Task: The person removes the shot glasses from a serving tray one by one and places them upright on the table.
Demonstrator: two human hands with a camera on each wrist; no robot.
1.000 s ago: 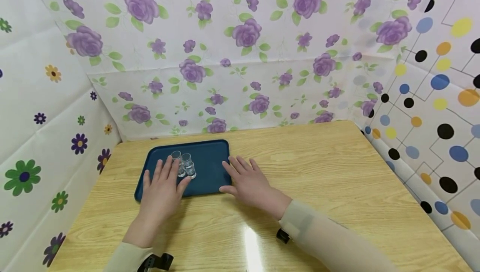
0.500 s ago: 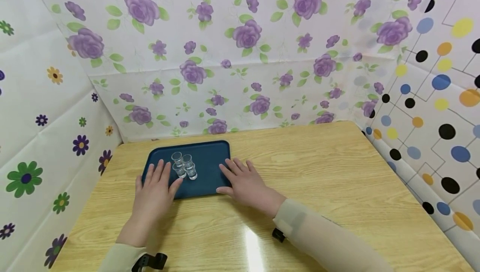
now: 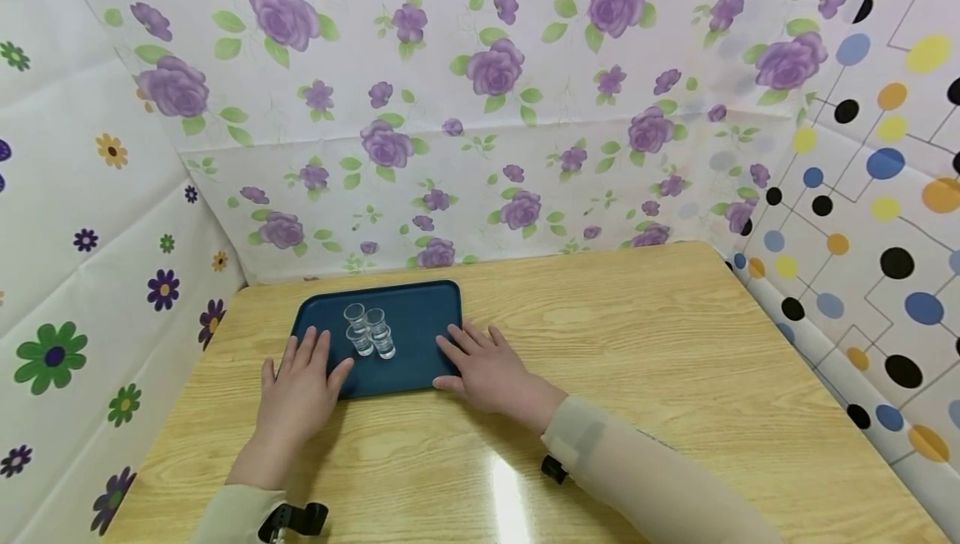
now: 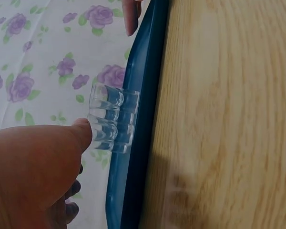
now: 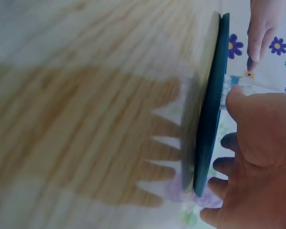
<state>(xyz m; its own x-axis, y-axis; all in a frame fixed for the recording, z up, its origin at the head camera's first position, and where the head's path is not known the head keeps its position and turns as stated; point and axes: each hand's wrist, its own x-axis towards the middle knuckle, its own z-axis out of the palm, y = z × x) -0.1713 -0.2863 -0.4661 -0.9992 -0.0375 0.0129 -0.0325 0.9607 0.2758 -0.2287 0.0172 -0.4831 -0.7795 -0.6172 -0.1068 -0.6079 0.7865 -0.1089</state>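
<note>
Tray (image 3: 420, 344) on table (image 3: 637, 319), toward the far left part, short of the back edge. Glasses (image 3: 384, 344) grouped close together on the tray, left of its middle. Left hand (image 3: 296, 398) at the tray's front left corner, left of and nearer than the glasses. Right hand (image 3: 491, 373) at the front right corner, well right of the glasses. Glasses sit between both hands, a bit farther back. Back cloth (image 3: 450, 111) behind table, left cloth (image 3: 60, 277) and right cloth (image 3: 862, 194) along its sides.
</note>
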